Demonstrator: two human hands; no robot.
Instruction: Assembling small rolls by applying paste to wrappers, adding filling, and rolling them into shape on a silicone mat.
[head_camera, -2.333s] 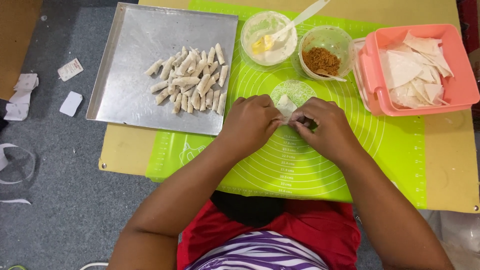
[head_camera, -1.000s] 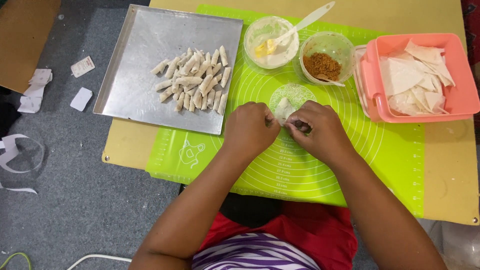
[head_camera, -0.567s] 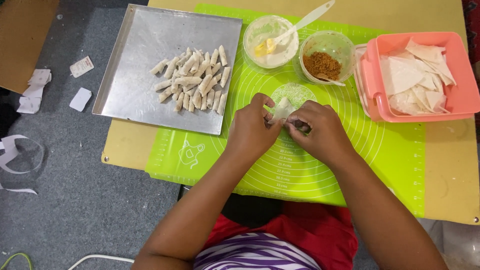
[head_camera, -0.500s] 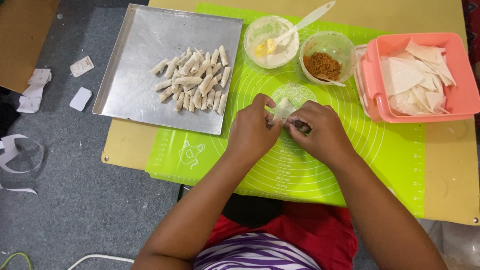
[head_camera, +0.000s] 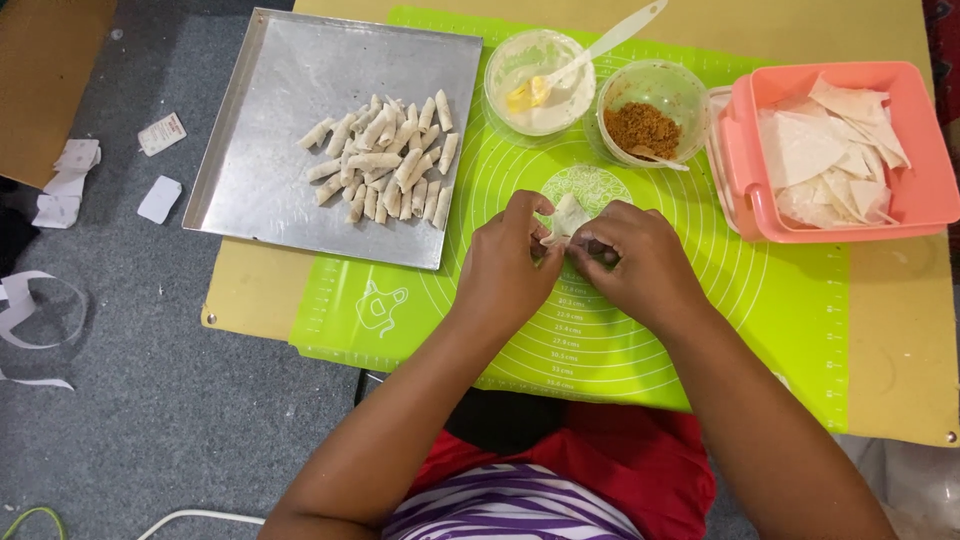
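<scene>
My left hand (head_camera: 508, 268) and my right hand (head_camera: 636, 262) meet over the middle of a green silicone mat (head_camera: 790, 300). Between the fingertips of both sits a small pale pastry wrapper (head_camera: 566, 219), folded and pinched, its upper corner sticking up above my fingers. Most of the wrapper is hidden by my fingers. Behind my hands stand a clear bowl of brown filling (head_camera: 646, 124) with a small spoon in it, and a clear bowl of pale paste (head_camera: 536, 72) with a white spatula.
A metal tray (head_camera: 270, 180) at the left holds several rolled pastries (head_camera: 385, 160). A pink container (head_camera: 915, 195) at the right holds loose wrappers. The low wooden table (head_camera: 905, 350) stands on grey carpet with paper scraps (head_camera: 160, 198) at the left.
My hands have shifted a little away from me on the mat and keep folding the wrapper. The view has moved slightly; everything else stays put.
</scene>
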